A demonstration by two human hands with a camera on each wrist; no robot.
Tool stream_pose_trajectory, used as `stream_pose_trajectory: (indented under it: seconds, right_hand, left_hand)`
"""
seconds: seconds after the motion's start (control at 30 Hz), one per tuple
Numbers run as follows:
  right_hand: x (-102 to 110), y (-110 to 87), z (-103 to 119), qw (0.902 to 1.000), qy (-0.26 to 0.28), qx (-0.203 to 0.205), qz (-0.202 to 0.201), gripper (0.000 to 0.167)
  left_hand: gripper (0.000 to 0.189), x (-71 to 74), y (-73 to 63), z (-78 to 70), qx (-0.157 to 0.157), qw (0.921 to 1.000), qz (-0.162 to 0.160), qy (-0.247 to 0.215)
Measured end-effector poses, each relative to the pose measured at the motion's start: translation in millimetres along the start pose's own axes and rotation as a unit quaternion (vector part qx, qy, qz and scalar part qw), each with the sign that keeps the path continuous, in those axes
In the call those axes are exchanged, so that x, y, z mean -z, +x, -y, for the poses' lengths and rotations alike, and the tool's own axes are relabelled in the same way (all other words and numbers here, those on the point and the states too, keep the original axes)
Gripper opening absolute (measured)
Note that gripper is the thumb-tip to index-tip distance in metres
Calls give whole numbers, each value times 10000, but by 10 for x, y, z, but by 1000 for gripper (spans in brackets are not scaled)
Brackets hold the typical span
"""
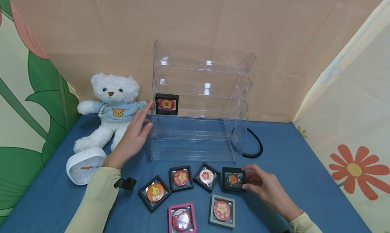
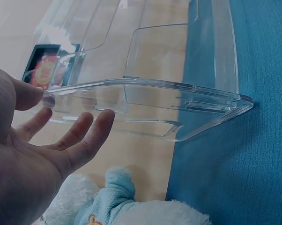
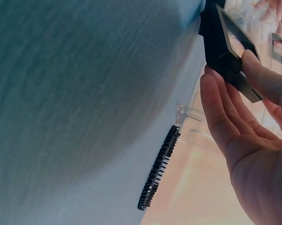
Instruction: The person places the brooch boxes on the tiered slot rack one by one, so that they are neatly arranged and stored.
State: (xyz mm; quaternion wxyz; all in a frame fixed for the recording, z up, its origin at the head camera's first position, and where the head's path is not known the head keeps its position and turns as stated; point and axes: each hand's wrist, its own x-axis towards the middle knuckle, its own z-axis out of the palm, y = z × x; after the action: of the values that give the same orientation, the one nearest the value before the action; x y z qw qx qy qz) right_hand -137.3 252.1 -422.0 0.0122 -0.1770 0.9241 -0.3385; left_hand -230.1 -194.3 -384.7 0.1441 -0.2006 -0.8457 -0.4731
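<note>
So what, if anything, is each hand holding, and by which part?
The right hand pinches a black square frame by its right edge. The left hand at the side of the transparent rack holds nothing.

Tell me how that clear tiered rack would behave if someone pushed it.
The rack is probably stiff: thin and clear, it shows crisp, straight edges. It might tip if pushed up high, standing tall with just one black-framed badge in it. Bright glints suggest smooth plastic, possibly slippery.

White clock (image 1: 85, 166) near teddy bear (image 1: 115, 112)
</note>
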Motion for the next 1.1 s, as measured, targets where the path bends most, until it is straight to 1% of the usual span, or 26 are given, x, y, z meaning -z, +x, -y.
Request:
stream_pose_trajectory:
  seconds: [0.17, 0.3, 0.4, 0.6, 0.8, 1.1]
  right_hand:
    - [-7, -10, 4, 9996, 62, -71, -255, 50]
    - [1, -7, 23, 9983, 100, 19, -576, 49]
    - [4, 2, 43, 9972, 126, 124, -721, 50]
    - [-16, 41, 110, 9956, 157, 314, -865, 49]
    - [-31, 113, 198, 9942, 70, 473, -961, 47]
    - [-47, 269, 309, 9893, -17, 947, -1107, 51]
  left_hand:
    - [70, 4, -12, -9, -24, 10000, 15, -30]
    - [71, 1, -6, 1, -25, 10000, 11, -20]
    - [71, 0, -3, 4, -15, 10000, 17, -13]
    - [70, 7, -10, 4, -2, 10000, 35, 0]
    - [70, 10, -3, 7, -4, 10000, 4, 32]
    - [73, 2, 0, 3, -9, 10000, 11, -21]
